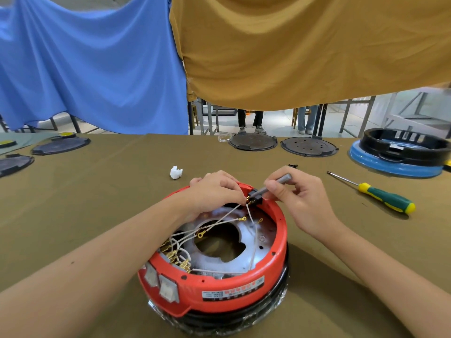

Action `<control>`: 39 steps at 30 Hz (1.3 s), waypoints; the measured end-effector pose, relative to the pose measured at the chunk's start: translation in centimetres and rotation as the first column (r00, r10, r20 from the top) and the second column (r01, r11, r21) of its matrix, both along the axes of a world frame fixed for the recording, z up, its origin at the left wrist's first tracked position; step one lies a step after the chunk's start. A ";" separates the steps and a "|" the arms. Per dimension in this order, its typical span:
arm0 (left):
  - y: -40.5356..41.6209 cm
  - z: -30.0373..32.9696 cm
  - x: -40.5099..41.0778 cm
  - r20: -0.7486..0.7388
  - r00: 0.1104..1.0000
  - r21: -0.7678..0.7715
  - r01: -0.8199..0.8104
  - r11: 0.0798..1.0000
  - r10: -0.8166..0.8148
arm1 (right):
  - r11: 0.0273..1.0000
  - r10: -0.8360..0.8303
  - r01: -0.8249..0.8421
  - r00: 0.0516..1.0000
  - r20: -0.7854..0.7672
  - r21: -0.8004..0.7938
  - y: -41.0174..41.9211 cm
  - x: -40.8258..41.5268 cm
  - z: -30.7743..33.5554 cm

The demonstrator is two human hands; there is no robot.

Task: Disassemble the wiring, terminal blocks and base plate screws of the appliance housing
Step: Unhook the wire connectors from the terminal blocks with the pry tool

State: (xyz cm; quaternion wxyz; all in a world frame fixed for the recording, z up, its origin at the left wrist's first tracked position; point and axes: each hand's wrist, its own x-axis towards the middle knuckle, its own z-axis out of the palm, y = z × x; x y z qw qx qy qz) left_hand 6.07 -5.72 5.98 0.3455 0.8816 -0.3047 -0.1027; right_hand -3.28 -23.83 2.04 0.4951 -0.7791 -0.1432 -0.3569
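My left-hand fingers (pixel 234 191) are curled and pinching a brass terminal (pixel 248 199) where a white wire (pixel 229 213) ends, at the far rim of the red appliance housing (pixel 219 281). My right-hand fingers (pixel 278 189) are wrapped around a grey tool (pixel 275 183), its tip set into the black terminal block (pixel 256 195) just right of the left fingertips. The left hand (pixel 214 191) rests over the housing's far-left rim, while the right hand (pixel 300 198) hangs just outside the rim on the right.

The housing sits upside down on the bench (pixel 97 191), directly below and toward me from both hands. Inside it, loose white wires with ring lugs (pixel 200 234) lie across the metal base plate (pixel 251 242), and a cluster of brass connectors (pixel 178 259) sits at the near-left wall, well toward me from the fingers. Two rocker switches (pixel 159 281) face out on the near-left side.

Right of my right hand, a green-and-yellow screwdriver (pixel 380 196) lies on the bench. Beyond the left hand sits a crumpled white scrap (pixel 176 172). Farther off, dark round plates (pixel 308 146) rest beyond my right hand, and a blue-and-black housing (pixel 400 152) sits at the far right.
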 end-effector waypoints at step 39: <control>0.1 0.1 0.0 -0.008 1.000 -0.015 0.009 1.000 -0.009 | 0.976 -0.041 0.049 0.998 0.044 -0.213 0.2 -0.3 0.4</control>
